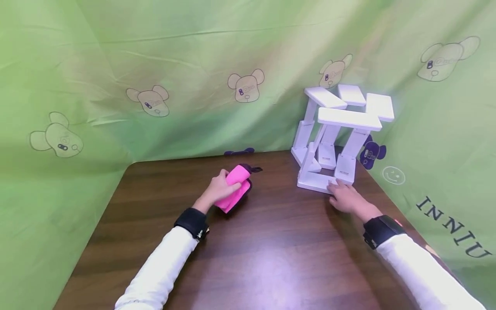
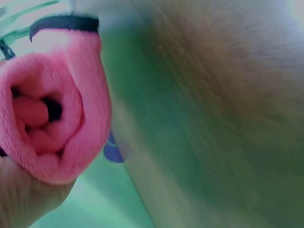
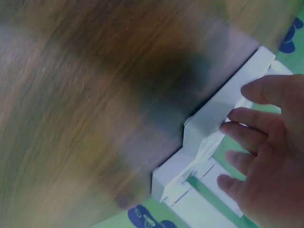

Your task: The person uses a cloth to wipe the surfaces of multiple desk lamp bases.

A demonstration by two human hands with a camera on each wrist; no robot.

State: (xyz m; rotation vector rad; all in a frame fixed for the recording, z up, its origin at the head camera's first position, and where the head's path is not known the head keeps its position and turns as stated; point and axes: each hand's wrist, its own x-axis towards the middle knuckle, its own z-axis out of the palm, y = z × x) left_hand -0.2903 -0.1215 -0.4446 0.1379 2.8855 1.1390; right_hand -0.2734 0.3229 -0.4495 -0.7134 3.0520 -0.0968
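Observation:
My left hand point(image 1: 219, 189) grips a pink cloth point(image 1: 237, 174) with dark edging and a dark loop at its far end. Seen from the left wrist, the cloth point(image 2: 57, 95) is fluffy and rolled up, its coiled end facing the camera. At the right, my right hand point(image 1: 346, 197) reaches to the base of the nearest white folding desk lamp point(image 1: 315, 181). In the right wrist view its fingers point(image 3: 247, 135) are spread and slightly bent beside the white base point(image 3: 223, 104); whether they touch it I cannot tell.
Several white desk lamps with flat heads point(image 1: 324, 98) stand close together at the table's back right corner. The brown wooden table point(image 1: 248, 249) is bordered by a green curtain point(image 1: 193, 64) printed with bear faces, behind and at both sides.

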